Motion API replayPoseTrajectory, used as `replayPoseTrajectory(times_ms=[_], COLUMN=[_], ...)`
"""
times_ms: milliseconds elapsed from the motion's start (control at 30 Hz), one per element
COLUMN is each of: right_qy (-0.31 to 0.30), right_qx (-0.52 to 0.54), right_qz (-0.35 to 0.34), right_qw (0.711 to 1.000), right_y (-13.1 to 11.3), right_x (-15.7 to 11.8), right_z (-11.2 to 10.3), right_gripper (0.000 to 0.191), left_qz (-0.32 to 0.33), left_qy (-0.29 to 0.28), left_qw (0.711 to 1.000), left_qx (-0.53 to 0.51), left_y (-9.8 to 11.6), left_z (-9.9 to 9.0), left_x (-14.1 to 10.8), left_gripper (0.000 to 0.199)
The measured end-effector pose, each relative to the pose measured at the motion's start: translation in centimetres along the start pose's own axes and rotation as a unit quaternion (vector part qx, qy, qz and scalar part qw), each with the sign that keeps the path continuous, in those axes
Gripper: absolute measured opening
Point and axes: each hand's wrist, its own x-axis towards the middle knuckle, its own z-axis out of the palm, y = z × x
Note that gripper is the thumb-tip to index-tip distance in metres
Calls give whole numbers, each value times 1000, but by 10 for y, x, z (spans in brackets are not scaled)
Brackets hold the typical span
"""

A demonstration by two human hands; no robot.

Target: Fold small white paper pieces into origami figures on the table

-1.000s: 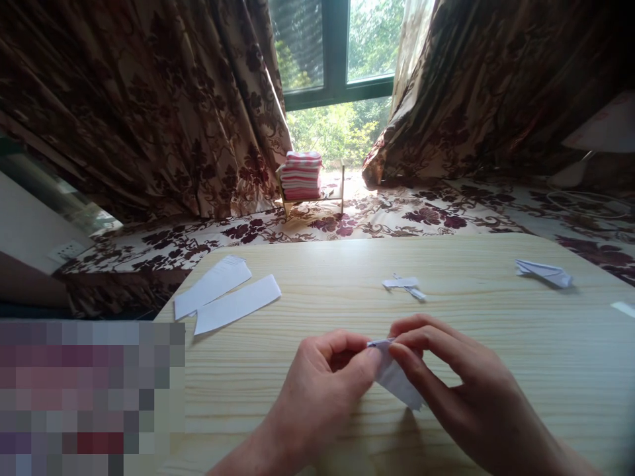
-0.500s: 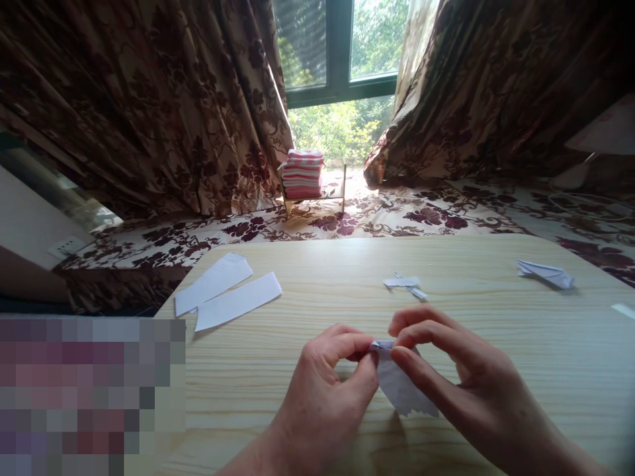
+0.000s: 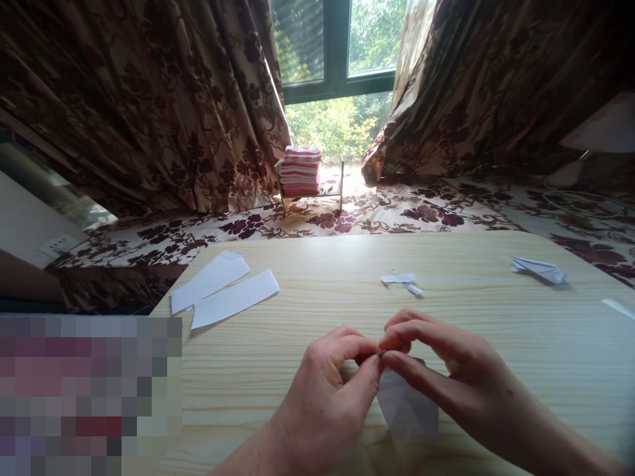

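Between both hands hangs a piece of white paper (image 3: 407,404), its top edge pinched and its lower part hanging over the table. My left hand (image 3: 333,387) is closed, thumb and forefinger gripping the paper's upper left corner. Right beside it, my right hand (image 3: 451,377) pinches the same top edge with thumb and forefinger, the fingertips of the two hands almost meeting. The pinched edge itself is mostly hidden by the fingers. Beyond the hands lie a few small paper strips (image 3: 401,280), crossed over one another.
On the pale wooden table (image 3: 317,261), flat paper strips (image 3: 235,299) lie at the left and a folded paper piece (image 3: 540,270) at the far right. Behind the table, a small stand holds a stack of folded striped cloths (image 3: 300,170) by the window. A lamp (image 3: 602,125) stands at right.
My right thumb and forefinger have moved left and closed on the paper's top edge next to my left fingertips. The paper's hanging part has turned slightly.
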Motion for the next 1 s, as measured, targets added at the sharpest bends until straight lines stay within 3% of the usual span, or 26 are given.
replayPoseTrajectory(times_ms=[267,500,733,867,1000], right_qy=[-34,-46,22,-3,0], right_qx=[43,35,-23,-52,-26], right_qz=[91,124,62,45,111], right_qw=[994,991,998,998,994], right_y=[5,0,3,0,1], right_x=[1,-3,2,2,1], right_z=[1,2,-6,-6,-7], right_gripper=[23,30,26,29,34], left_qz=[-20,-18,-118,-113,-83], left_qy=[-24,-48,-41,-48,-72], left_qw=[999,999,987,985,990], left_qx=[30,12,-100,-121,-94], left_y=[0,0,-3,-1,1], left_z=[0,1,0,0,2], left_x=[-1,-3,2,2,1], left_gripper=[16,17,20,20,30])
